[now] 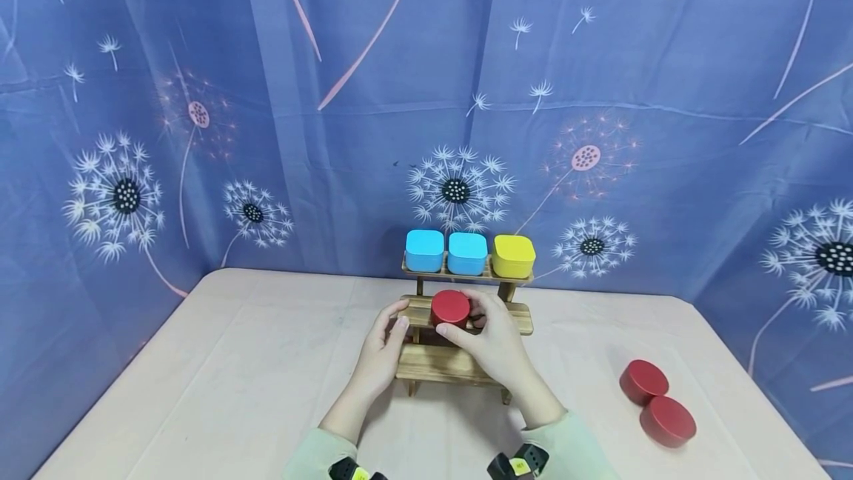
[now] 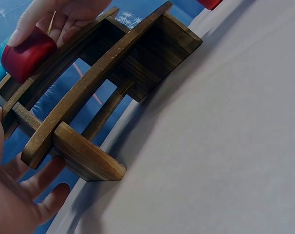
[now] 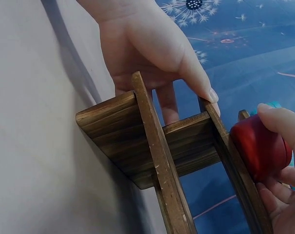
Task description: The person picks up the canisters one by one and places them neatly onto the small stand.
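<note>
My right hand grips a red round container between thumb and fingers, on the middle shelf of a three-tier wooden stand. In the right wrist view, the red container sits against the shelf. My left hand holds the left end of that middle shelf, its thumb at the front edge. Its other fingers reach beside and behind the stand's leg. Along the top shelf stand two blue square-sided containers and a yellow one.
Two more red round containers lie close together on the pale table, to the right of the stand. A blue curtain with dandelion prints hangs behind and at the sides.
</note>
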The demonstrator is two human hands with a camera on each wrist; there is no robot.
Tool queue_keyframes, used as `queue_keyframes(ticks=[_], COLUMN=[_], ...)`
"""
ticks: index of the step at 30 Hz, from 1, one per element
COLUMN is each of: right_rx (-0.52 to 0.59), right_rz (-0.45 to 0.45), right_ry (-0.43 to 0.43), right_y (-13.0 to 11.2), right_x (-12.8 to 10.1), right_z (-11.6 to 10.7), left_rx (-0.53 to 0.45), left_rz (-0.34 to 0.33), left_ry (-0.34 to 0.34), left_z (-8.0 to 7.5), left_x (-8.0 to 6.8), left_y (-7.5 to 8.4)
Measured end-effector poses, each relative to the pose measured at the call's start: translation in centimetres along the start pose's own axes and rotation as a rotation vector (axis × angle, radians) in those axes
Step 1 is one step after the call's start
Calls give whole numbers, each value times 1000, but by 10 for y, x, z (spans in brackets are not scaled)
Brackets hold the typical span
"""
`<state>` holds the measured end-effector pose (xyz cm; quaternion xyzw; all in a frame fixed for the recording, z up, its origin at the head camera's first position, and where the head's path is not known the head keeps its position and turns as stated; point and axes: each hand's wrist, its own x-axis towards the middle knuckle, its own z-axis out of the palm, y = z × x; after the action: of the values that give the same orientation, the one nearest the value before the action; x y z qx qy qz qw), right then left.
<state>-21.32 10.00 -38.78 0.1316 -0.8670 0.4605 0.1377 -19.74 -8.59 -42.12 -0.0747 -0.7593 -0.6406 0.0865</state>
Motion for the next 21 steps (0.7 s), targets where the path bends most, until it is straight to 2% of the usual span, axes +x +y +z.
queue_keyframes(ticks=[9, 11, 18, 20, 21], right_rx=[91, 97, 88, 86, 89], right_rz=[32, 32, 27, 19, 20], right_ry=[-20, -19, -12, -8, -8], right_y=[1, 1, 3, 3, 3], right_x=[-1, -1, -2, -2, -2], right_z=[-1, -2, -2, -2, -2], left_rx=[-4, -6, 4, 5, 6], left_rz=[-6, -8, 7, 4, 8], left_ry=[12, 11, -2, -3, -2], left_z=[4, 4, 0, 0, 0], left_x=[12, 11, 0, 0, 1], left_y=[-33, -31, 0, 1, -4])
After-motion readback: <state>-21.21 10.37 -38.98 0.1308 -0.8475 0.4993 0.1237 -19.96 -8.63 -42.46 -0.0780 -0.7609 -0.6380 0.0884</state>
